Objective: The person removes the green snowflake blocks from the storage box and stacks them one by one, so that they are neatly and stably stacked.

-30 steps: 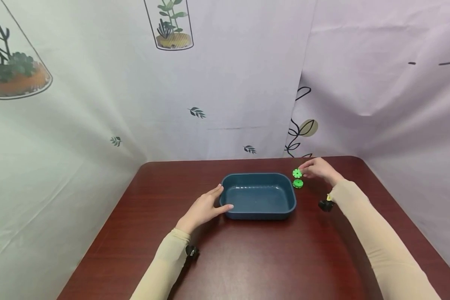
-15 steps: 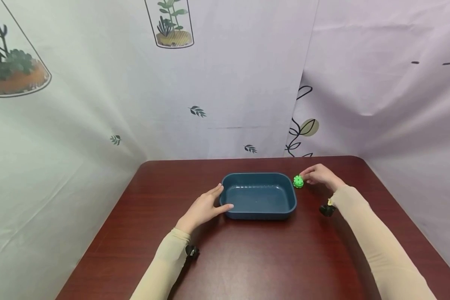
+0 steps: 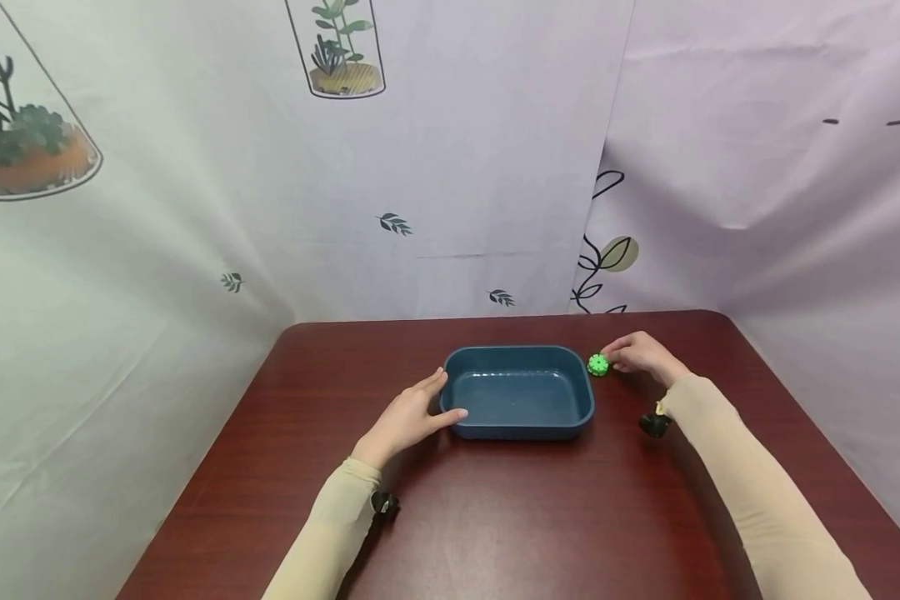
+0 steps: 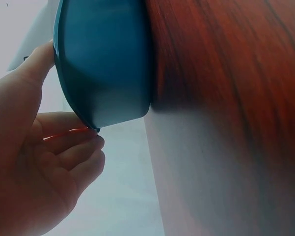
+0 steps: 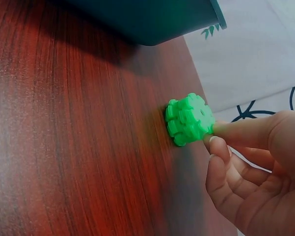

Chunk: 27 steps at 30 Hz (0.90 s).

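Observation:
A small stack of bright green notched plastic discs (image 3: 597, 365) stands on the table just right of a blue rectangular dish (image 3: 521, 432). My right hand (image 3: 642, 354) pinches the edge of the upper disc (image 5: 202, 114) between thumb and fingertips, low over the table. In the right wrist view the upper disc lies against the lower ones (image 5: 174, 125), slightly offset. At the dish's left end, my left hand (image 3: 403, 418) holds the rim, its thumb over the near corner and its fingers along the far side. The left wrist view shows the fingers (image 4: 83, 155) bent at the rim.
The dish has a shiny bare floor (image 3: 513, 396). Underneath is a dark red wooden table (image 3: 510, 508). A pale printed cloth (image 3: 450, 167) hangs behind the table's back edge and along both sides.
My right hand has lowered its green disc from above the other green piece down onto it, then shifted very slightly. The left hand and the dish have stayed put.

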Tool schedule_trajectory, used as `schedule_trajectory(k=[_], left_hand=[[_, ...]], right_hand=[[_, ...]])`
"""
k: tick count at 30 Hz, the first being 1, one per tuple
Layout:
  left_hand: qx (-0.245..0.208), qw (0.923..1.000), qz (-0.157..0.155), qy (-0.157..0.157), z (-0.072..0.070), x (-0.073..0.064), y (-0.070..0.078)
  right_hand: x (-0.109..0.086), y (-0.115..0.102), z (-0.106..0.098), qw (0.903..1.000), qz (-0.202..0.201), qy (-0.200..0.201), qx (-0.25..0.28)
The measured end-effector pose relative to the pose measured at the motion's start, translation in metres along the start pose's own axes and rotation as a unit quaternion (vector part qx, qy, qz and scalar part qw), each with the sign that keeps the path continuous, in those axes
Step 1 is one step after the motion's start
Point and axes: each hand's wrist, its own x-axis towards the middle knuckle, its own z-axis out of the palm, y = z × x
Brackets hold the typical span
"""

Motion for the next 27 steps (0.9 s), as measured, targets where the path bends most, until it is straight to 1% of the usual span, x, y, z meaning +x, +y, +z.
schedule_trajectory(k=[12, 27], left_hand=[[0.002, 1.0, 0.001, 0.001, -0.0031, -0.0029, -0.0017], [0.005, 0.9999, -0.011, -0.002, -0.0042, -0.0058, -0.0018]], right_hand=[[-0.0002, -0.0011, 0.0045, 0.9999, -0.011, 0.007, 0.0], [-0.0038, -0.0019, 0.0086, 0.9997, -0.016, 0.015, 0.01]])
